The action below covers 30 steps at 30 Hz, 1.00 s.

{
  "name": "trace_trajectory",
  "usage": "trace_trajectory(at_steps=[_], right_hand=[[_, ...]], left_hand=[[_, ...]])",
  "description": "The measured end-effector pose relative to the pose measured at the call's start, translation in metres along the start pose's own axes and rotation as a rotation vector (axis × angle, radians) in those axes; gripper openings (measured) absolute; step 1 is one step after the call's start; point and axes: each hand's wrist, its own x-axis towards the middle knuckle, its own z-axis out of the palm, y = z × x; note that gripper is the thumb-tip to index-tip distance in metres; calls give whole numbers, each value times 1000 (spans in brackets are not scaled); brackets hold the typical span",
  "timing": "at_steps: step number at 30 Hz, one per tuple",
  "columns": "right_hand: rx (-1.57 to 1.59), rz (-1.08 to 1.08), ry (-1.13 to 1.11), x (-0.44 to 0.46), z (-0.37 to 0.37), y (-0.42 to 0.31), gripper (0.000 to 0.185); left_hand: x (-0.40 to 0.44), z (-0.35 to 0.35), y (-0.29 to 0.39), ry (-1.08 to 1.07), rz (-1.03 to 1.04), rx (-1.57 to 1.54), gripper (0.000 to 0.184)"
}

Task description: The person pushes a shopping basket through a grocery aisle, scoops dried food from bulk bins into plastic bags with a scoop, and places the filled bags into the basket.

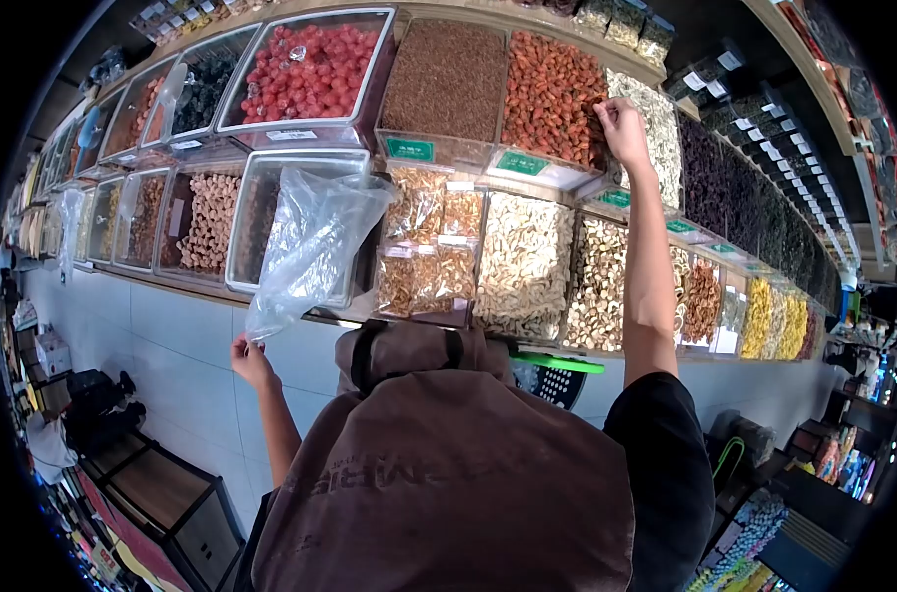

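My left hand [253, 359], at the lower left, pinches the bottom edge of a clear plastic bag [315, 237]. The bag lies across the lid of a bin [243, 242] in the front row. On the other side my right hand [621, 123] reaches over the bin of red-brown dried pieces [552, 94] in the back row, at its right edge. Its fingers are bent together, and whether they hold a piece is too small to tell. Pale dried slices [656, 128] fill the bin just right of that hand.
Packed bags [424, 247], a bin of pale slices [523, 257] and a bin of mushroom-like pieces [597, 281] stand in front. A lidded bin of red fruit [305, 69] is at the back left. A green-rimmed basket [557, 370] is below the counter.
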Motion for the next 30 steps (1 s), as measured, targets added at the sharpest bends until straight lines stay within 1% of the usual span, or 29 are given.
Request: trace_trajectory(at_steps=[3,5,7,8,9,11,12,13,15,17,18,19,21,22,23,25,27,29,30], right_hand=[[22,-49,63,4,-6,12,26],[50,-37,91,4,-15,18,27],[-23,63,162,4,-25,30,19],[-199,49,193,2,-28,39,16],[-200,52,192,1,-27,42,16],[-229,117,148,-2,-25,50,21],[-121,131,132,-3,-22,45,24],[-123,118,142,-3,-16,41,24],[-67,131,100,0,-9,32,32],[-148,79,95,0,6,21,47],[-158,66,-26,0,3,5,63],[-203,69,-11,1,16,3,71],[-214,192,-118,4,28,-2,79],[-223,217,-187,7,28,-7,81],[-221,214,-186,9,31,-11,81],[-254,282,-159,12,38,-17,80],[-264,254,-176,11,41,-26,79],[-227,202,-106,5,41,-39,79],[-206,195,-115,6,43,-37,75]], left_hand=[[1,2,0,-6,-5,6,3],[3,4,0,-9,-2,8,3],[4,4,-1,-7,-2,2,3],[5,5,-1,-8,-2,3,3],[5,5,-1,-10,-2,3,3],[7,5,0,-19,0,5,3],[7,7,1,-16,-2,0,3],[7,8,2,-12,-3,-4,2],[6,10,3,-14,2,0,2],[6,10,5,-18,9,5,3],[5,10,4,-27,11,5,3],[5,10,4,-36,12,4,4],[4,10,3,-37,12,-1,3],[3,9,3,-37,11,-7,2],[3,9,3,-33,13,-8,2],[0,8,2,-28,-9,-33,0],[-2,9,1,-23,-12,-31,1],[-2,10,0,-21,-13,-29,2],[-3,11,0,-26,-13,-28,2]])
